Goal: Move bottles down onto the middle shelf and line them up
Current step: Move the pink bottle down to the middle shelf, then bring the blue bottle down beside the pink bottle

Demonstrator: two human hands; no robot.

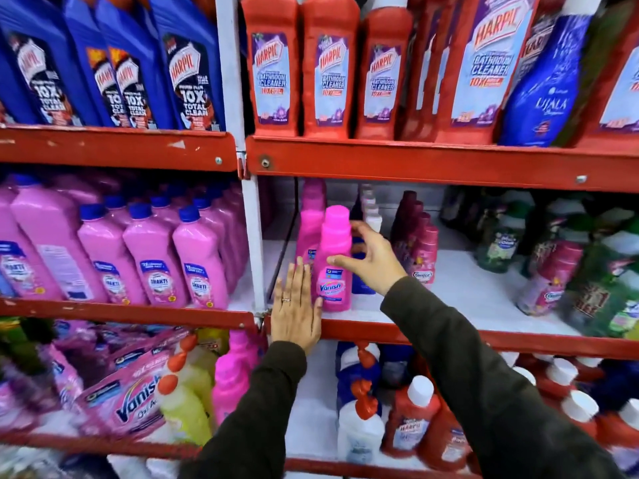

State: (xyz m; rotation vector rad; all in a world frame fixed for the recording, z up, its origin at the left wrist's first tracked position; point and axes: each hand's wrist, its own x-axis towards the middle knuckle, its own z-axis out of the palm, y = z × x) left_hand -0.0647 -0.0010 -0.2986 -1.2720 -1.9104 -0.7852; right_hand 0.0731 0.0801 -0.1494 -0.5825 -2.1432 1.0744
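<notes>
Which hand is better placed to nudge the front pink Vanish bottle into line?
Right. The right hand is already curled open around the front pink Vanish bottle, thumb on its body. The left hand is flat at its left side, serving as a stop.

— What stands on the top shelf, left side?
— Blue Harpic bottles [103, 60], upright in a row. On the right, red Harpic bottles [301, 67] and one blue Ujala bottle [549, 81], tilted.
— And at the bottom?
— Pink Vanish pouches [128, 395] on the left (partly blurred), with yellow bottles [183, 402] just beside them.
</notes>
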